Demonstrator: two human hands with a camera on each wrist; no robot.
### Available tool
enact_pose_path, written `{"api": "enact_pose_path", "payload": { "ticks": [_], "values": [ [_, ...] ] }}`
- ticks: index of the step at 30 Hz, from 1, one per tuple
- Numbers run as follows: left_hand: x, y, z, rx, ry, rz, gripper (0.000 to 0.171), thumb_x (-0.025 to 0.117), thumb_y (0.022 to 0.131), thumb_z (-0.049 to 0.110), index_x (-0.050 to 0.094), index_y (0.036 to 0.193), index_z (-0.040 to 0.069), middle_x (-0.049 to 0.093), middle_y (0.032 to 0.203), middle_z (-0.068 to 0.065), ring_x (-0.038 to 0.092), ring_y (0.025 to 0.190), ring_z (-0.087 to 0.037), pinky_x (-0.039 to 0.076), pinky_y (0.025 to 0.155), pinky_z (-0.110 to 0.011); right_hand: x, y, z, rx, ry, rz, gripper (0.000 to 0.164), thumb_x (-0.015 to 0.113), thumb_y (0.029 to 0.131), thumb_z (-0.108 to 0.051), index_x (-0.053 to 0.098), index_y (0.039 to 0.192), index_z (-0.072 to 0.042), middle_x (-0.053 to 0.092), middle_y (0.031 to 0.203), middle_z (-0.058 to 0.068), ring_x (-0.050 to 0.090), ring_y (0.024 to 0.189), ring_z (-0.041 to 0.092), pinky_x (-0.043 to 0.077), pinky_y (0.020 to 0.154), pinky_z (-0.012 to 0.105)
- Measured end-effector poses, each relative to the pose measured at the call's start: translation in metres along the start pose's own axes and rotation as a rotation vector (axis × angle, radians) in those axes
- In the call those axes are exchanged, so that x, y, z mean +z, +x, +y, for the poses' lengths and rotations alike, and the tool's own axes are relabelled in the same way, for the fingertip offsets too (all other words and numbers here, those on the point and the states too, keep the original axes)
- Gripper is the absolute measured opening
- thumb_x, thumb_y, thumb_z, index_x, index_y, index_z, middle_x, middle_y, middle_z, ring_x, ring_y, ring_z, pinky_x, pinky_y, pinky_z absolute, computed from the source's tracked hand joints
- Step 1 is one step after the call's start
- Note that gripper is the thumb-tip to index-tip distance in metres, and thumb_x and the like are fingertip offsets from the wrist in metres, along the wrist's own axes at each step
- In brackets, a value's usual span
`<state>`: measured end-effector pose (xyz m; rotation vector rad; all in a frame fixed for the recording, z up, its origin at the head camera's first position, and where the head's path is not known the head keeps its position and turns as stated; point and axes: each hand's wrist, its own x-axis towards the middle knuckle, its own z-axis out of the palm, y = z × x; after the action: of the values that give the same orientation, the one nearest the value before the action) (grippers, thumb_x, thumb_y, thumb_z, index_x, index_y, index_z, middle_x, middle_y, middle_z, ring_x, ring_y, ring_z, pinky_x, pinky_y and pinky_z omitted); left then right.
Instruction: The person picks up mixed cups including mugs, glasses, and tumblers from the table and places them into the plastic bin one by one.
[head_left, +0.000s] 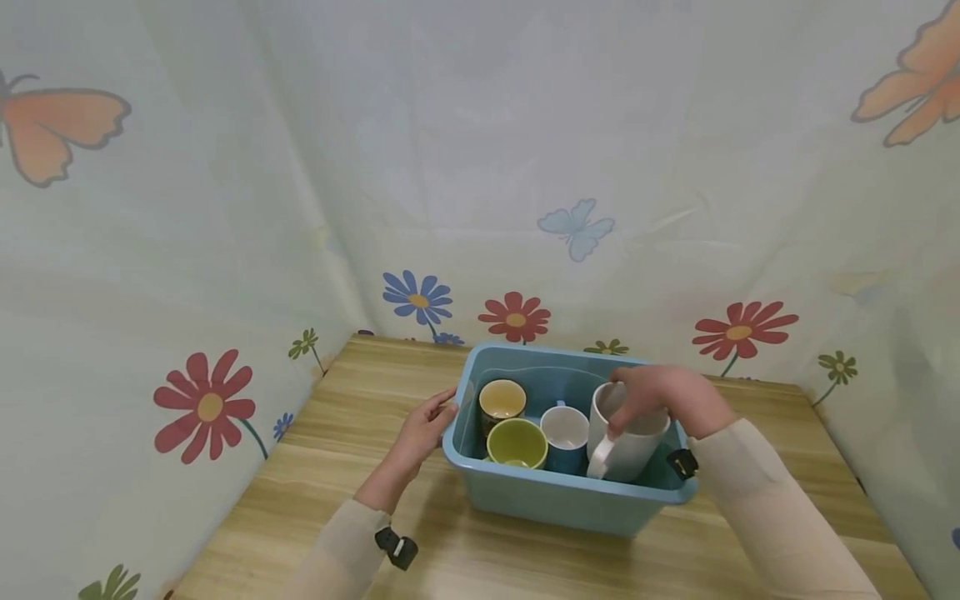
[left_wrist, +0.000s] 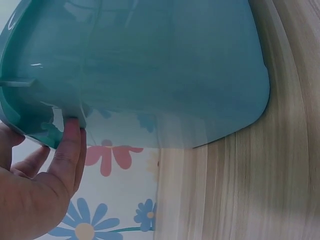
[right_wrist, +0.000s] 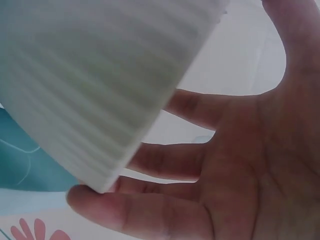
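Observation:
A blue plastic bin (head_left: 555, 492) stands on the table. My left hand (head_left: 422, 429) holds its left rim; in the left wrist view that hand's fingers (left_wrist: 67, 155) bend against the rim's underside. Inside, at the right end, is a large white mug (head_left: 626, 446) with vertical ribs, slightly tilted, its handle toward me. My right hand (head_left: 671, 398) grips this mug by the top edge, and the right wrist view shows the fingers (right_wrist: 170, 160) around its ribbed wall (right_wrist: 100, 85). Beside it sit a blue mug with white inside (head_left: 565, 429), a green mug (head_left: 517, 443) and a yellowish cup (head_left: 502, 400).
The wood-grain table (head_left: 397, 367) extends to both sides of the bin. A pale curtain (head_left: 480, 167) printed with flowers and butterflies surrounds the table at the back and sides. Each wrist carries a small black strap device (head_left: 396, 547).

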<state>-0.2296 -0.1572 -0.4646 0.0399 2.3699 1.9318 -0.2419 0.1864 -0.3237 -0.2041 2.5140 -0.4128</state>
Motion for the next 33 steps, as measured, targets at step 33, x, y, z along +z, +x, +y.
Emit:
{"api": "enact_pose_path", "payload": {
  "ticks": [33],
  "values": [
    [0.0, 0.002, 0.001, 0.004, -0.011, 0.004, 0.045, 0.052, 0.107, 0.015, 0.049, 0.15, 0.001, 0.064, 0.132, -0.031, 0.071, 0.105, -0.026, 0.064, 0.083, -0.037, 0.014, 0.019, 0.0, 0.024, -0.035, -0.04, 0.097, 0.084, 0.075, -0.05, 0.045, 0.149, -0.003, 0.049, 0.149, 0.027, 0.051, 0.127, 0.044, 0.052, 0.103, 0.062]
  ]
}}
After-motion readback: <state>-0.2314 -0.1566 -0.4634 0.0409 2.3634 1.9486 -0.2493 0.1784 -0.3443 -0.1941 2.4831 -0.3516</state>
